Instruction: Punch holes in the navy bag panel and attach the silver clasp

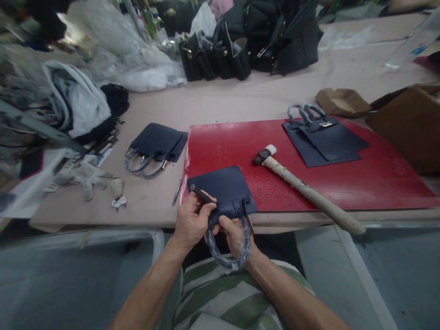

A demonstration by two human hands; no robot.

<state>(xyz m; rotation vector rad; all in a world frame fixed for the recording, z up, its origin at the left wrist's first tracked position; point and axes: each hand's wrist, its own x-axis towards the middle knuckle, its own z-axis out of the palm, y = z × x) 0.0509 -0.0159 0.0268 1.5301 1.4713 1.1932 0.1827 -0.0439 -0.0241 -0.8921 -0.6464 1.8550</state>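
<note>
A navy bag panel (223,185) with a plastic-wrapped loop handle (228,261) lies over the front edge of the red board (220,142), the handle toward me. My left hand (194,217) is closed around a dark rod-like tool (202,195), its tip end near the panel's handle side. My right hand (235,233) pinches the panel's lower edge, inside the handle loop. A hammer (302,185) with a wrapped grip rests on the board to the right. More navy panels with handles (326,137) lie at the board's back right.
Another navy panel set (154,142) sits left of the board. Beyond it are a glove (85,176), a thread spool (117,188) and a thin metal rod (177,192). Black bags (216,57) stand at the back. A cardboard box (409,123) is at the right.
</note>
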